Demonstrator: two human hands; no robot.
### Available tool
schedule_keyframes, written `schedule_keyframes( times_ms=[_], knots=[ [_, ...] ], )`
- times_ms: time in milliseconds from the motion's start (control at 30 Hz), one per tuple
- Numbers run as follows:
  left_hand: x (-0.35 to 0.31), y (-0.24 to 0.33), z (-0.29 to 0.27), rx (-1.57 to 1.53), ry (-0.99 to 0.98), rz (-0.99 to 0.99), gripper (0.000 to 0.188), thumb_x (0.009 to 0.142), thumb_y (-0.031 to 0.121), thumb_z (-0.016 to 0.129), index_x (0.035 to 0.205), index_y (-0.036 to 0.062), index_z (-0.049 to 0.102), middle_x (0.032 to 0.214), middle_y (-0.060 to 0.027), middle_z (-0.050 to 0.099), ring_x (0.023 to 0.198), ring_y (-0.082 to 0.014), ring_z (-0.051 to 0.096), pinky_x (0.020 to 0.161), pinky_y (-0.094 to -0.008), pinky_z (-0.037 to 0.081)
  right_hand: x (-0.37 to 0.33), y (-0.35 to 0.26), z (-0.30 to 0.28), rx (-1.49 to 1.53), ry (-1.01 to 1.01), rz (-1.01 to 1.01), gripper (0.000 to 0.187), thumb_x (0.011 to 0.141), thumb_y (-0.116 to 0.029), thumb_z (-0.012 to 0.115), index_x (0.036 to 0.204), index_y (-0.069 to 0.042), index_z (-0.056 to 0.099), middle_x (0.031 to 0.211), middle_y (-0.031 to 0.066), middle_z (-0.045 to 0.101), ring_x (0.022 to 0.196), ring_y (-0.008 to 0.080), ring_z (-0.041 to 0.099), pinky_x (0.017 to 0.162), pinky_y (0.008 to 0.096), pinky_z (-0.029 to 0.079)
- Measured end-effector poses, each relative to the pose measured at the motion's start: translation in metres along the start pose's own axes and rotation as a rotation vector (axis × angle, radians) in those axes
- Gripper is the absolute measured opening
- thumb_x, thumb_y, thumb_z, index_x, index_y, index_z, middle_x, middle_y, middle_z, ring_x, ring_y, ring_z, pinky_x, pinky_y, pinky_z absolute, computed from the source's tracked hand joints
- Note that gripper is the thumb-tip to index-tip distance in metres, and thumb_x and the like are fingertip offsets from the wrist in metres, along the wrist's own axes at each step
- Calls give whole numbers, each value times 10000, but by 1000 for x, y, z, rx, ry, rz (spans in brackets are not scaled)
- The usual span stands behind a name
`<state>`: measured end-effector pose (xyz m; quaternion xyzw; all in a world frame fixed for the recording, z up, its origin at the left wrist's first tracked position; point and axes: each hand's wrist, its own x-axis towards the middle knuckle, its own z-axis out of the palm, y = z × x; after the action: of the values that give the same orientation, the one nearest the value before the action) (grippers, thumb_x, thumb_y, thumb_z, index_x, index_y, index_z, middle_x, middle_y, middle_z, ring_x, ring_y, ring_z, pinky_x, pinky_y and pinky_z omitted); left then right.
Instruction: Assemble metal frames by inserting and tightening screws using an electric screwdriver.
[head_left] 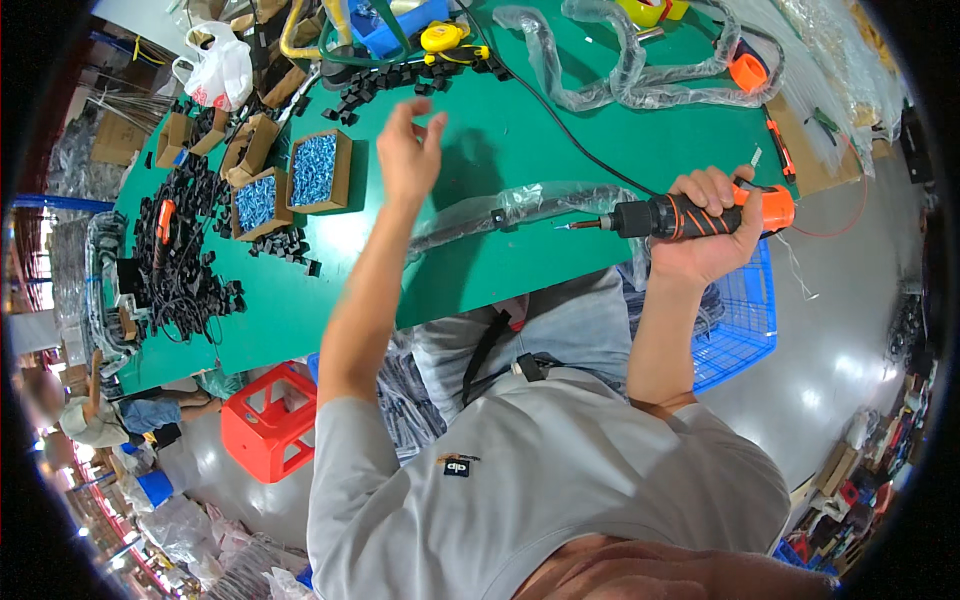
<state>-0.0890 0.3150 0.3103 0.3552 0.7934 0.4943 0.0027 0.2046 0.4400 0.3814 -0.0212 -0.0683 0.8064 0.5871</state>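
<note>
My right hand is wrapped round a black and orange electric screwdriver, held level over the table's near edge with its bit pointing left. Something small and bluish shows at the bit's tip, too small to make out. Beyond the bit, a dark tube in clear plastic wrap lies across the green table, a small black clip on it. My left hand is raised above the table, thumb and fingers apart, and holds nothing that I can see. To its left stand two cardboard boxes of blue screws.
Black plastic parts are heaped on the table's left, more at the back near a yellow tape measure. Wrapped bent tubes lie back right. A black cable crosses the table. A red stool and blue crate flank me.
</note>
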Motion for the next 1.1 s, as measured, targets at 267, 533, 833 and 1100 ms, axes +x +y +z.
schedule_keyframes(
  times_ms=[267, 533, 833, 1100],
  knots=[
    [69, -84, 37, 462, 125, 22, 304, 842, 278, 782, 1046, 81, 674, 1027, -126, 692, 970, -368, 651, 822, -486, 526, 2, 3, 0, -85, -42, -5, 217, 987, -281, 600, 1136, -128, 562, 727, -9, 466, 598, 103, 433, 610, 283, 412],
    [-14, -16, -59, -119, 187, -48, 269, 903, 129, 761, 1109, -17, 668, 909, -65, 713, 801, -108, 659, 730, -246, 543, 4, -8, 33, -328, -538, 43, 317, 980, -336, 590, 1215, -123, 586, 797, 12, 500, 672, 121, 462, 653, 295, 369],
    [-251, -9, -149, 4, 436, -387, 228, 894, 78, 764, 1088, -10, 681, 927, -25, 679, 812, -84, 623, 748, -218, 501, -38, 48, 61, -369, -897, 346, 451, 989, -343, 588, 1371, -106, 551, 859, 34, 532, 699, 154, 507, 674, 341, 416],
    [-317, -12, -96, -101, 551, -478, 253, 804, 72, 813, 1004, 11, 671, 859, -85, 704, 720, -137, 669, 691, -272, 532, -108, 112, 55, -494, -1020, 563, 455, 963, -310, 688, 1352, -166, 501, 892, 66, 579, 714, 197, 577, 658, 388, 493]
  ],
)
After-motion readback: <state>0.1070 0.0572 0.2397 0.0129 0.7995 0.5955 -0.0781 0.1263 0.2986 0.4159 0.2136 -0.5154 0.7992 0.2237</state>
